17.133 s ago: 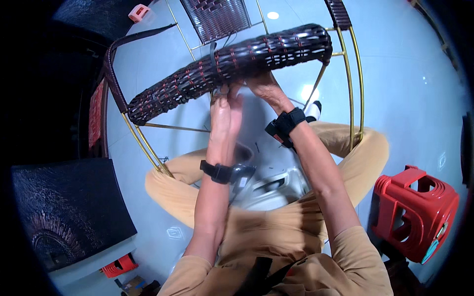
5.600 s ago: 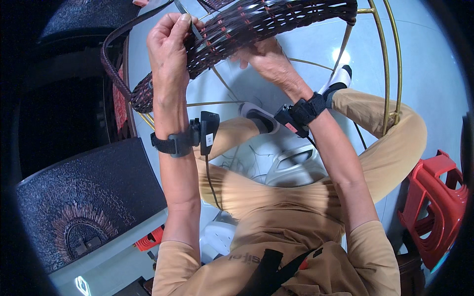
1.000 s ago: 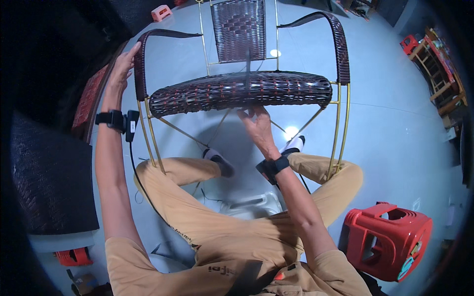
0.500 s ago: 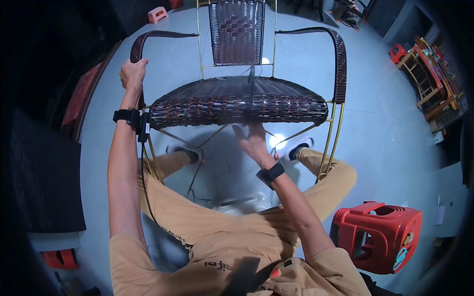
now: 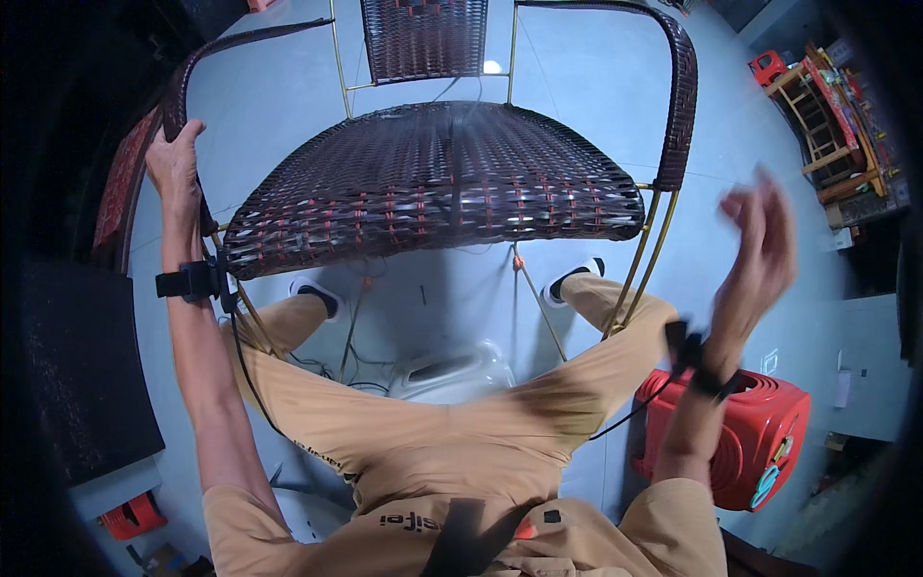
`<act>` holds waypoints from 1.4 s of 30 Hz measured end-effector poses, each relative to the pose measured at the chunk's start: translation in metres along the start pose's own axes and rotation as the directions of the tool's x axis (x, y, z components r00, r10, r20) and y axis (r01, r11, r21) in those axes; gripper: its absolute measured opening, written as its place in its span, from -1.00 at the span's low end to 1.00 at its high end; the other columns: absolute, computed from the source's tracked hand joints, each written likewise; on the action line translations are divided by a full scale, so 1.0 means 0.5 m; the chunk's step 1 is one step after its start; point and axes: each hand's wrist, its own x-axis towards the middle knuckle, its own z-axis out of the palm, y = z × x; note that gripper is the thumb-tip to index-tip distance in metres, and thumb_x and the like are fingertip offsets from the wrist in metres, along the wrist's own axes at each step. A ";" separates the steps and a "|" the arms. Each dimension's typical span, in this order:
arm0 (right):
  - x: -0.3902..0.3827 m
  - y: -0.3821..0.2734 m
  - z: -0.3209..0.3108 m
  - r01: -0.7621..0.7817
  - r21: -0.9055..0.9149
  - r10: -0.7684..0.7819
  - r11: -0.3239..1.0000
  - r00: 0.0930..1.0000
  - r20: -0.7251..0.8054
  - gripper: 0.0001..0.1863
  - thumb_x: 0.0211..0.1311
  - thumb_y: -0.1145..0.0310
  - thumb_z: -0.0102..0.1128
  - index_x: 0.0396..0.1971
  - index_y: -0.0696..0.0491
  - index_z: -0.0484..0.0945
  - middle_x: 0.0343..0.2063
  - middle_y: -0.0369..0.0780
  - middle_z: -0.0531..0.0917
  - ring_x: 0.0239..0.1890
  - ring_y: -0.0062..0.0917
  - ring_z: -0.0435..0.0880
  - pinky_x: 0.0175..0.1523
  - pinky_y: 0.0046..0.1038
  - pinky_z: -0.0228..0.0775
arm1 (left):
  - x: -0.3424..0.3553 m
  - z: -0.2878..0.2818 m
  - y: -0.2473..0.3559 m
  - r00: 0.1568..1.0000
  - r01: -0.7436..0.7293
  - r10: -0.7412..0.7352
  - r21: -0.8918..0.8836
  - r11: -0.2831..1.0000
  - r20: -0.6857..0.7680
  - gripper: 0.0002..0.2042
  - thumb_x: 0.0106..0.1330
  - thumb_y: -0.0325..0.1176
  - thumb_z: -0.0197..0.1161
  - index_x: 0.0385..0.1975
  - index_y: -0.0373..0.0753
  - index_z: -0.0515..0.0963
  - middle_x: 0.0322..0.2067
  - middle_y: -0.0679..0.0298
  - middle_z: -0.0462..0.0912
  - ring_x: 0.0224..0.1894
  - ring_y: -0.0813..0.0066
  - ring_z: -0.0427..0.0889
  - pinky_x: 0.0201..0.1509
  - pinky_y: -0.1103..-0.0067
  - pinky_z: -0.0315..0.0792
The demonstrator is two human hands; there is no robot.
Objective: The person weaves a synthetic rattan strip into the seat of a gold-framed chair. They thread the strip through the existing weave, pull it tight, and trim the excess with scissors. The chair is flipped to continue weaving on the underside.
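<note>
Left hand (image 5: 173, 159): fingers wrapped closed around the dark woven left armrest (image 5: 207, 58) of the wicker chair (image 5: 437, 183), gripping near its front bend. A black wrist strap (image 5: 189, 282) sits on that forearm, with a thin cable trailing down from it.

Right hand (image 5: 760, 240): raised in the air to the right of the chair, clear of it, touching nothing. It is motion-blurred; fingers look loosely curled and half open, holding nothing that we can make out. A black band (image 5: 707, 375) on this wrist too.

The chair stands upright on the pale floor (image 5: 731, 183) straight in front of us, seat between our knees, thin brass-coloured frame legs (image 5: 644, 260) beneath. Seat weave reads as complete across the whole surface, dark strands with reddish flecks; backrest panel (image 5: 423, 38) and right armrest (image 5: 678, 91) are also covered. Loose strand ends hang under the seat front, so we judge the weaving largely done with some trimming or tucking underneath possibly left.

Further out: a red plastic stool (image 5: 750, 438) at our right hip, a whitish plastic container (image 5: 452, 370) on the floor between the legs, wooden frames (image 5: 827, 125) stacked far right.
</note>
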 end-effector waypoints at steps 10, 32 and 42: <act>0.261 0.142 0.165 -0.260 -0.135 0.288 0.956 0.917 0.275 -0.39 -0.10 -0.20 0.31 -0.36 0.13 0.54 -0.61 -0.38 0.42 -0.58 -0.68 0.40 -0.42 -0.65 0.23 | -0.014 0.001 0.005 1.000 -0.011 0.010 -0.050 0.999 -0.017 -0.75 -0.05 -0.24 0.31 -0.51 -0.30 0.53 -0.63 0.37 0.47 -0.55 0.61 0.36 -0.41 0.57 0.30; 0.189 0.107 0.159 -0.223 0.000 0.223 0.975 0.973 -0.061 -0.61 -0.08 0.10 0.42 -0.47 0.14 0.55 -0.69 -0.37 0.43 -0.66 -0.75 0.39 -0.55 -0.66 0.22 | -0.012 -0.004 -0.016 0.972 -0.169 0.159 -0.042 0.985 -0.172 -0.69 -0.06 -0.17 0.36 -0.49 -0.32 0.58 -0.61 0.30 0.56 -0.52 0.54 0.46 -0.36 0.52 0.37; 0.171 0.111 0.131 -0.179 -0.098 0.173 0.979 0.983 -0.068 -0.60 -0.02 0.05 0.35 -0.48 0.13 0.55 -0.70 -0.39 0.46 -0.69 -0.74 0.43 -0.59 -0.68 0.29 | -0.028 -0.003 -0.015 0.956 -0.240 0.221 -0.079 0.968 -0.193 -0.65 -0.02 -0.13 0.36 -0.55 -0.34 0.52 -0.65 0.28 0.52 -0.54 0.52 0.45 -0.39 0.51 0.36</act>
